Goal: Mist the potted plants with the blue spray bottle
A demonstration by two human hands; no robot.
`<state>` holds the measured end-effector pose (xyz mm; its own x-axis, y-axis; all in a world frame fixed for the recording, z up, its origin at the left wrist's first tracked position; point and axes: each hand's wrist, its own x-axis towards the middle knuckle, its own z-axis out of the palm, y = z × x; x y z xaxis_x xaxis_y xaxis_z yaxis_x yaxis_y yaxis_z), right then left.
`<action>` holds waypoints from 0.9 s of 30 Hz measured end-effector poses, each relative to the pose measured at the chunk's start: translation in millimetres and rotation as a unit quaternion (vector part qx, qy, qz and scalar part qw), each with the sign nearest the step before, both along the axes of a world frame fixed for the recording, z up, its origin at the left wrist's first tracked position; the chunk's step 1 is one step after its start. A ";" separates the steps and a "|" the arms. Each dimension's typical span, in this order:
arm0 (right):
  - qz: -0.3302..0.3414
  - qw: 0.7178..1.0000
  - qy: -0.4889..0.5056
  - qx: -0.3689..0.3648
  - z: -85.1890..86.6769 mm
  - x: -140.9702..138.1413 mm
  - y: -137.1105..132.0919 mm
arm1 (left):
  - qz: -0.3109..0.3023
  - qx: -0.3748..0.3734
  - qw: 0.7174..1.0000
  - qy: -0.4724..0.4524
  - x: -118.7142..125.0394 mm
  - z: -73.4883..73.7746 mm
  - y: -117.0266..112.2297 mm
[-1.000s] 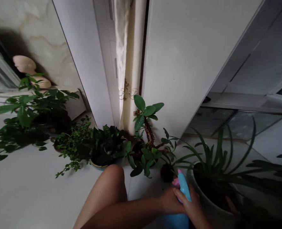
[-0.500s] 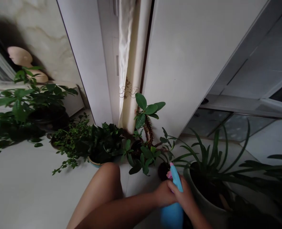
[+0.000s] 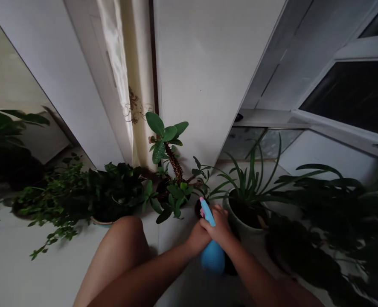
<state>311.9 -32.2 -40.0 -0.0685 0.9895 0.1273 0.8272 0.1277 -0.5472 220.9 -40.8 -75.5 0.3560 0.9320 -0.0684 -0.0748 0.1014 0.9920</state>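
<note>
A blue spray bottle (image 3: 212, 256) with a pink nozzle is held low in front of me by both hands. My right hand (image 3: 220, 227) wraps around its neck and trigger. My left hand (image 3: 196, 238) is closed against the bottle's left side. The nozzle points toward a small dark pot (image 3: 199, 209) beneath a thorny-stemmed plant (image 3: 168, 147). My bare knee (image 3: 125, 238) rises at the lower left.
Potted plants line the floor along the wall: leafy ones (image 3: 115, 192) at left, a long-leafed plant in a white pot (image 3: 245, 224) right of my hands, dark foliage (image 3: 332, 213) further right. A cream curtain (image 3: 125, 85) hangs behind; a window frame (image 3: 336, 123) is at the right.
The view has swung right and closer to the plants. Both hands and the bottle now sit further left and higher in the frame, still gripping it.
</note>
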 end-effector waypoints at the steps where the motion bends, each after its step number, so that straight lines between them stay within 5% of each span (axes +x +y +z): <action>1: 0.008 1.000 0.001 -0.004 -1.7 0.2 -2.2 | -0.001 0.003 1.000 0.003 0.2 -1.3 -2.9; 4: 0.044 0.997 0.058 0.009 -14.5 2.6 -7.8 | 0.020 0.016 0.999 0.032 0.5 -3.3 -9.4; 9: 0.133 0.974 0.185 0.016 -29.2 0.7 -11.4 | 0.144 0.012 0.989 0.044 0.9 -0.7 -16.2; 20: 0.067 0.995 0.065 -0.043 -15.5 -22.8 -9.7 | 0.197 -0.097 0.972 0.087 0.4 -8.1 -28.2; 27: 0.170 0.981 0.089 0.003 10.6 -41.6 1.9 | 0.281 -0.078 0.954 0.063 -6.5 -9.1 -11.7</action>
<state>270.3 -30.3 -29.5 -0.3713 0.9121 0.1737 0.6265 0.3842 -0.6781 214.4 -52.5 -84.6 -0.2179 0.9483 -0.2308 -0.0424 0.2270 0.9730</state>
